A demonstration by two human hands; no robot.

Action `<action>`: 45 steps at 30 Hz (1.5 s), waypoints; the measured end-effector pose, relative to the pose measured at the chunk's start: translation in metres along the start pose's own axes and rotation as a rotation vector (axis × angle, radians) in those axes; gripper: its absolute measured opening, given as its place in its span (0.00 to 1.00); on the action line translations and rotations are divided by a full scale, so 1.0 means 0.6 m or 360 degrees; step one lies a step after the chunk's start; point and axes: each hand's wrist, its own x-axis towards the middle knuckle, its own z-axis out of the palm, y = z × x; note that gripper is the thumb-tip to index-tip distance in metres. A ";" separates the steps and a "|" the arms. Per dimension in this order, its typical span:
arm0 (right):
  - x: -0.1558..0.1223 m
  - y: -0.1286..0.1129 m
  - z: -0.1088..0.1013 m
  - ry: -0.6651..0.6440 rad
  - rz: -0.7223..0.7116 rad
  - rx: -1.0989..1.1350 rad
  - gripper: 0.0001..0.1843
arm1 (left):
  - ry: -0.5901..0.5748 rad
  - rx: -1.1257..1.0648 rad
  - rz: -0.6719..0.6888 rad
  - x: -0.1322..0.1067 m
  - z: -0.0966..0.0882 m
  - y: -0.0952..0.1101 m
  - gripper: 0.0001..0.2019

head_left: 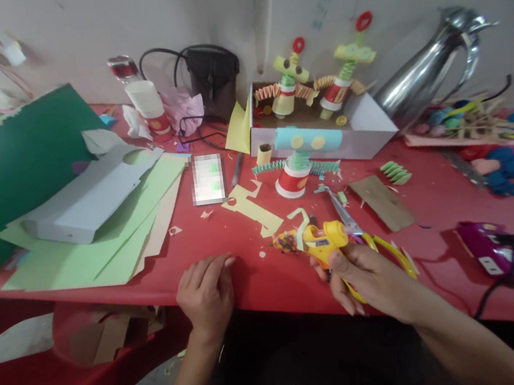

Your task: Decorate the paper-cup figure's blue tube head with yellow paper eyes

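Note:
My right hand (365, 273) is wrapped round the grip of a yellow hot glue gun (321, 239), its nozzle pointing left just above the red table. A pale yellow curled paper strip (302, 227) lies against the gun's body. My left hand (207, 292) rests at the table's front edge, fingers curled together, with nothing showing in them. Beyond the gun stands a paper-cup figure (295, 175) with a light blue tube head, yellow round eyes and green folded-paper arms. Scissors (341, 210) with yellow handles lie beside the gun, partly behind my right hand. A cut yellow paper piece (254, 210) lies between my hands.
Behind, a white box (321, 142) holds two similar figures. A metal jug (432, 58) leans at right, near craft scraps and a purple packet (498, 250). Left are green paper sheets (118, 250), a grey folded card (84, 201) and paper cups (150, 105). Brown cardboard (382, 202) lies right.

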 end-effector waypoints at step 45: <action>0.022 0.019 0.002 -0.0031 0.0068 -0.0305 0.26 | 0.0018 0.0024 -0.0031 0.000 0.004 0.004 0.02</action>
